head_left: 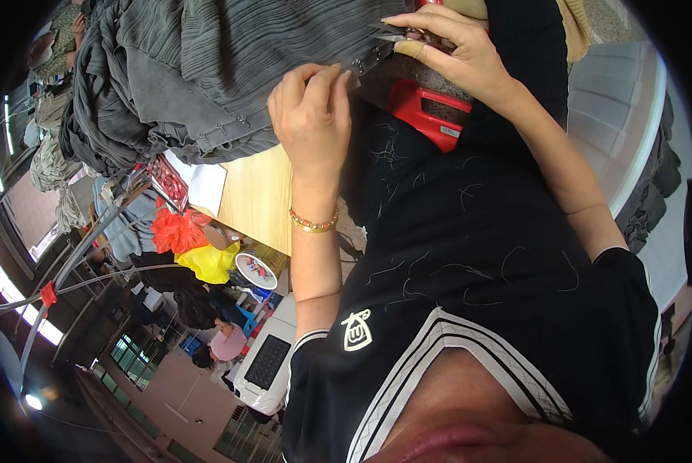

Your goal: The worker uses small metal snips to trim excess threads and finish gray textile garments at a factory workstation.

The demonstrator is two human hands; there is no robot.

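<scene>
A dark grey ribbed garment (pixel 230 54) lies heaped across the table's edge at the top. Small metal hooks (pixel 242 120) run along its border. My left hand (pixel 311 104), with a bracelet at its wrist, pinches the garment's edge between thumb and fingertips. Just to the right, my right hand (pixel 462 54) is closed round a pair of thread snips (pixel 391 37). Their pointed blades reach toward the hooked edge, near the left fingertips. A tan strip wraps one finger of the right hand. The handle end of the snips is mostly covered by my fingers.
Below the right hand is a red plastic piece (pixel 431 116) with an opening. A pale translucent bin (pixel 616 116) stands at right. The wooden tabletop (pixel 257 193) shows at left, with red (pixel 178 228) and yellow bags (pixel 207 264) beyond. Loose threads cling to my black clothes.
</scene>
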